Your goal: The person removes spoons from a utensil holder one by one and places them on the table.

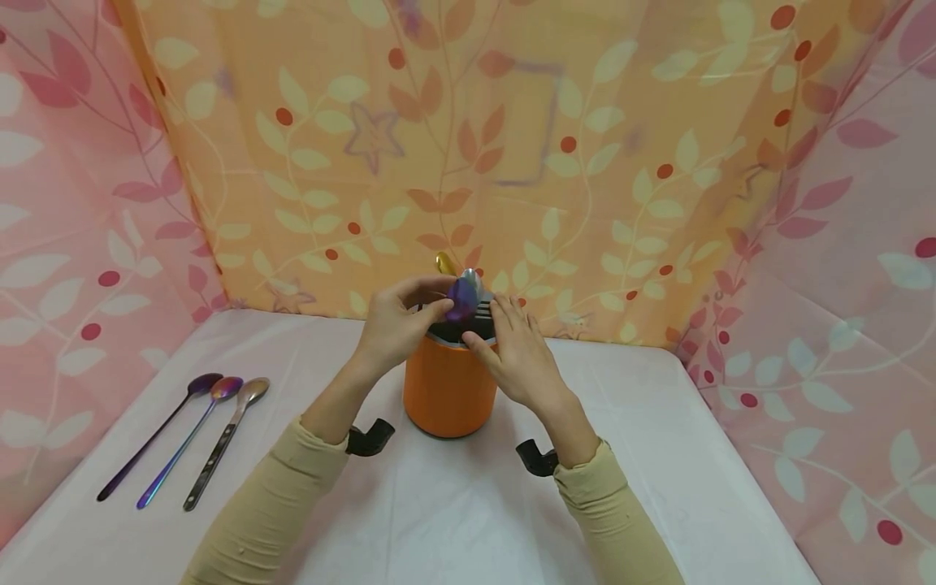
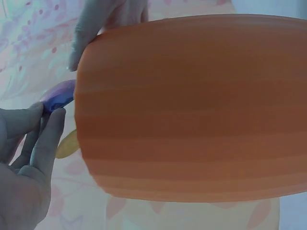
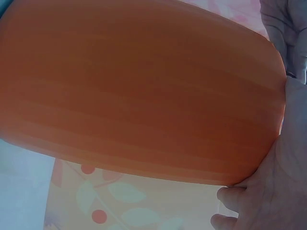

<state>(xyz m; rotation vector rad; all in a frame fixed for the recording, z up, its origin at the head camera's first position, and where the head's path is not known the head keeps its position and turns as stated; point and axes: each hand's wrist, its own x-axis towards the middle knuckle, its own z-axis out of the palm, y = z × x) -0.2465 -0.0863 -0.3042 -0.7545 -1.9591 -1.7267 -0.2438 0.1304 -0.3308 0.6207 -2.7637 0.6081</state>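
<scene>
An orange container point(image 1: 449, 390) stands upright at mid-table, its dark opening facing up. My left hand point(image 1: 398, 321) is at its rim, thumb and fingers pinching the bowl of a purple spoon point(image 1: 461, 299); in the left wrist view this purple spoon point(image 2: 60, 96) shows between the fingertips, its lower part hidden by the container. My right hand point(image 1: 522, 349) rests on the right side of the rim, thumb at the front and fingers extended. A silver spoon head point(image 1: 471, 279), a gold spoon point(image 1: 444, 262) and dark fork tines point(image 1: 484, 309) also show at the opening.
On the left of the white table point(image 1: 439, 520) lie a dark spoon point(image 1: 149, 439), a rainbow-coloured spoon point(image 1: 179, 459) and a spoon with a black riveted handle point(image 1: 219, 455), side by side. Patterned cloth point(image 1: 468, 122) walls the back and both sides.
</scene>
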